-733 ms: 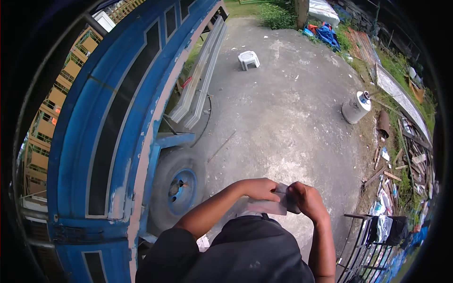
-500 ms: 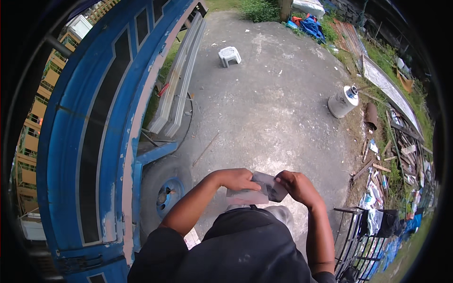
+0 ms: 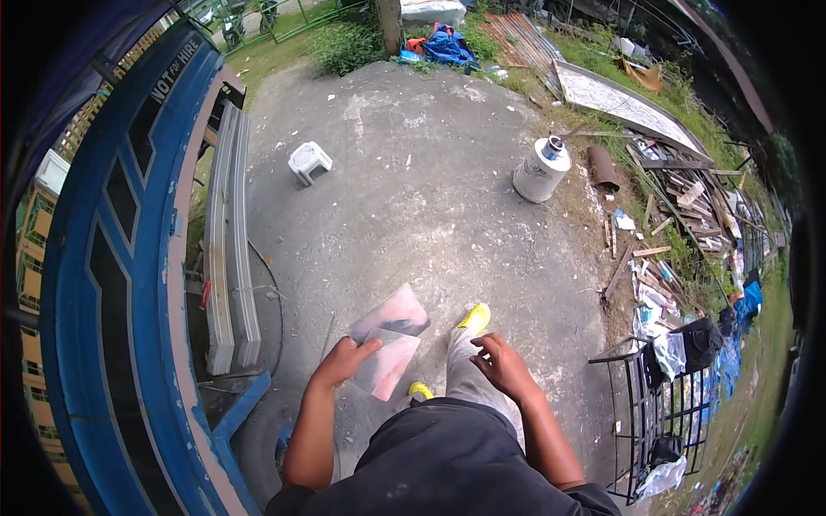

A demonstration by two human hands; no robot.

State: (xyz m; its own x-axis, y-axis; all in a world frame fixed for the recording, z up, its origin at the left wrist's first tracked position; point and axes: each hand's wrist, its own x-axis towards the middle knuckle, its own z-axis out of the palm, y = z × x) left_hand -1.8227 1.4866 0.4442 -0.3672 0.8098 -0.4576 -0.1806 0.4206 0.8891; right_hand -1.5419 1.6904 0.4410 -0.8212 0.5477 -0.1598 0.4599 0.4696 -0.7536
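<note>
My left hand (image 3: 342, 361) grips two thin rectangular sheets by their left edge, thumb on top. The upper sheet (image 3: 400, 311) is pale pink with a dark grey smear; the lower sheet (image 3: 389, 363) overlaps it and fades from grey to pink. They look like sandpaper, though the surface is too blurred to be sure. Over my right thigh hovers my right hand (image 3: 506, 368), its fingers loosely bent and apart, with nothing visible in them. A yellow shoe (image 3: 475, 319) shows ahead of that hand.
A blue vehicle (image 3: 77, 344) runs along the left, with long metal profiles (image 3: 225, 258) beside it. On the concrete stand a white stool (image 3: 310, 162) and a white drum (image 3: 542, 170). Scrap wood (image 3: 688, 202) and a black metal rack (image 3: 658, 396) line the right.
My right hand has let go of the sheets and moved away to the right. The left hand has carried them left and tilted them. My view has swung right, and yellow shoes now show.
</note>
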